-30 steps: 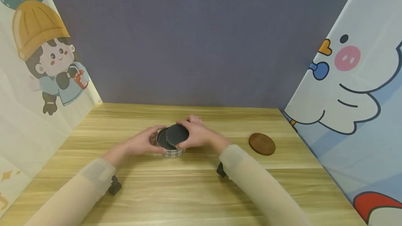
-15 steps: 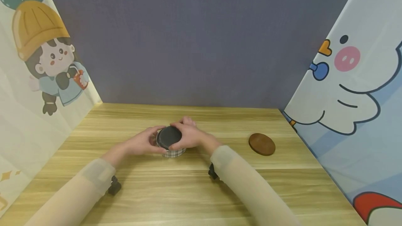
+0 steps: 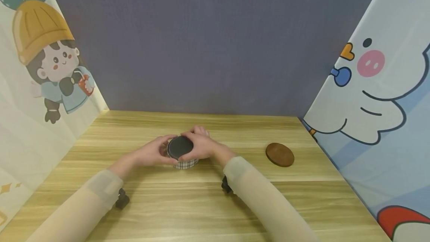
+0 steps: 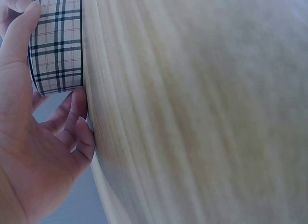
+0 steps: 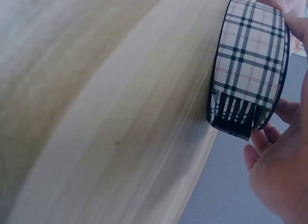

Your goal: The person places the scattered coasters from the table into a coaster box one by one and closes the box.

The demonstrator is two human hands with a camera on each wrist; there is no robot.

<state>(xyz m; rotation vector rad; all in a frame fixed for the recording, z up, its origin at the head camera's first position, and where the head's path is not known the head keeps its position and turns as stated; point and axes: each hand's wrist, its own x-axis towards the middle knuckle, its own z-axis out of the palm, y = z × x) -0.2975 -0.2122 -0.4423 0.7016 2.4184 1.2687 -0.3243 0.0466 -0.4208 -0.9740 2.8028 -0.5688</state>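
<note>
A round coaster holder with plaid sides and dark rims stands on the table. In the head view, my left hand curls its fingers and thumb round its left side. A dark round coaster lies level at the top of the holder. My right hand spans this coaster from the right, its thumb at the near edge and fingers at the far edge. Through a side opening in the holder, the right wrist view shows several stacked coaster edges. The left wrist view shows the plaid wall between thumb and fingers.
A brown round disc lies flat on the wood-grain table, right of the hands. A dark grey panel rises behind the table. Printed cartoon panels stand at the left and right.
My right hand has carried the dark coaster left and lowered it from a tilted, offset position until it sits level over the holder. The left hand has stayed in place.
</note>
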